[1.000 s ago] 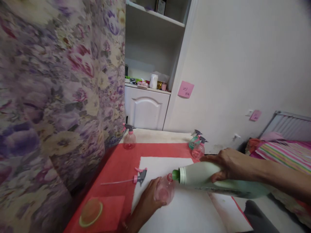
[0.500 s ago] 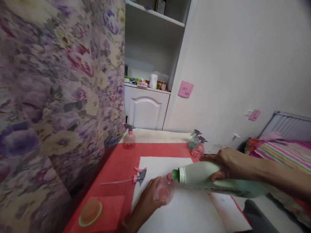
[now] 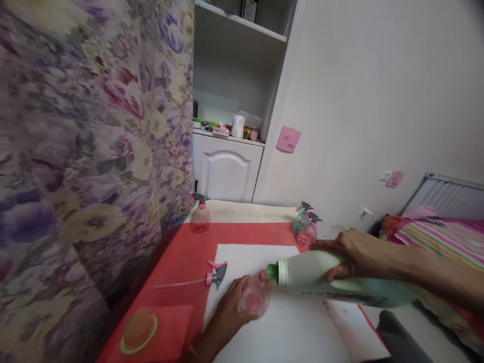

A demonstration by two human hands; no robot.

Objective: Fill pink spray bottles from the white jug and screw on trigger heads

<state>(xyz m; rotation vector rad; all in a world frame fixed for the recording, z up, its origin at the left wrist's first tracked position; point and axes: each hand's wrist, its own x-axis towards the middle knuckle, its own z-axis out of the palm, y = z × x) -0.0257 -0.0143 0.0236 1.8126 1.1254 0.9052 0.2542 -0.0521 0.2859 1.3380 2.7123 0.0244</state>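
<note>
My left hand (image 3: 230, 308) is wrapped round a clear pink spray bottle (image 3: 255, 297), tilted with its uncapped neck to the upper right. A big pale green bottle (image 3: 313, 272) lies nearly level in my right hand (image 3: 351, 256), gripped from above. Its green spout (image 3: 272, 272) is right at the pink bottle's neck; whether liquid flows I cannot make out. Left of my left hand, a grey and pink spray head (image 3: 217, 275) with its long clear tube rests on the red and white table cover.
A pink spray bottle (image 3: 200, 218) stands at the table's back left. A green spray bottle (image 3: 300, 221) and another pink one (image 3: 307, 235) stand at the back right. An orange-brown round lid (image 3: 139, 330) lies front left. A floral curtain (image 3: 113, 126) hangs at the left.
Both hands keep their grips, and the green spout stays at the pink bottle's neck. The whole view has shifted very slightly; nothing else visibly differs.
</note>
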